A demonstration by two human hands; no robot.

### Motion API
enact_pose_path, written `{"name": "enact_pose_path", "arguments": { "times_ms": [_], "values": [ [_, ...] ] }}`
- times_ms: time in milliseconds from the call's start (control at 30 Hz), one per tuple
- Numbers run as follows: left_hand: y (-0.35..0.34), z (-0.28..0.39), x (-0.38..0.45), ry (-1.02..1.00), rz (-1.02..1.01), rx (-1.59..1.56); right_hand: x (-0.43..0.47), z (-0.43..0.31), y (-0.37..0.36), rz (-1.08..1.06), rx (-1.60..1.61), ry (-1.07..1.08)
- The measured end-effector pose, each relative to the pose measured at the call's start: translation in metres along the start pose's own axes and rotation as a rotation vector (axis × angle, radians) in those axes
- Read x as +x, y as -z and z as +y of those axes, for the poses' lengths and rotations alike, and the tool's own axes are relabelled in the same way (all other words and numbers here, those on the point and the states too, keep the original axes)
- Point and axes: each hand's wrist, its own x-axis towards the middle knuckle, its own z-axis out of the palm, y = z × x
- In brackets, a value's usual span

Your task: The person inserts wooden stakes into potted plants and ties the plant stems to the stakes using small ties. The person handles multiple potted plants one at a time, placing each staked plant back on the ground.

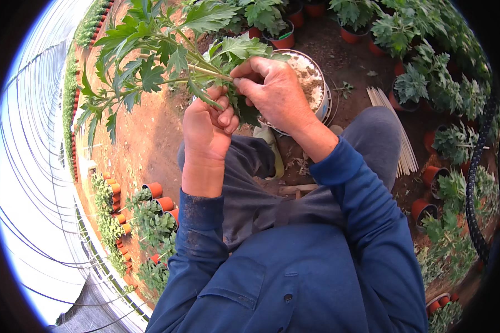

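A leafy green plant point(150, 54), with lobed leaves like a chrysanthemum's, leans to the upper left in front of me. My right hand point(273, 85) pinches its stems point(210, 71) between thumb and forefinger, close to where they gather. Just below, my left hand point(210, 120) has curled fingers against the lower leaves and stems; what lies inside them is partly hidden. A pale stick seems to run along the stems. Behind my right hand stands a round white bucket point(306, 68), its top crusted with soil. The base of the plant is hidden by leaves and hands.
A bundle of thin pale sticks point(393, 133) lies on the ground beside my right knee point(375, 125). Potted plants in red-orange pots point(283, 37) stand ahead and to the right. More tipped pots point(164, 204) lie at left. A black braided cable point(475, 175) hangs at far right.
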Motion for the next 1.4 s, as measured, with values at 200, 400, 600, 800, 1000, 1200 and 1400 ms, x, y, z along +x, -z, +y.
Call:
{"name": "enact_pose_path", "arguments": {
  "times_ms": [200, 400, 600, 800, 1000, 1200, 1400],
  "values": [
    [0.010, -0.013, -0.006, -0.327, -0.018, 0.310, -0.001, -0.002, 0.003, 0.039, -0.008, 0.011],
    [0.017, -0.025, 0.000, -1.108, 0.220, 1.144, -0.002, -0.002, 0.003, 0.036, -0.018, 0.028],
    [0.017, -0.012, 0.016, -1.556, 0.179, 1.448, -0.001, -0.003, 0.002, 0.038, -0.035, 0.009],
    [0.015, -0.017, 0.014, -1.361, 0.207, 1.352, -0.001, -0.004, 0.000, 0.035, -0.009, 0.013],
    [0.004, -0.024, 0.010, -0.692, 0.201, 0.613, -0.004, -0.008, 0.001, 0.024, -0.044, 0.046],
    [-0.005, -0.032, 0.000, -0.920, 0.196, 0.817, -0.001, -0.005, 0.005, -0.038, 0.061, -0.066],
    [-0.009, -0.028, -0.003, -0.686, 0.116, 0.523, 0.000, -0.013, 0.008, -0.091, 0.164, -0.197]
  ]
}}
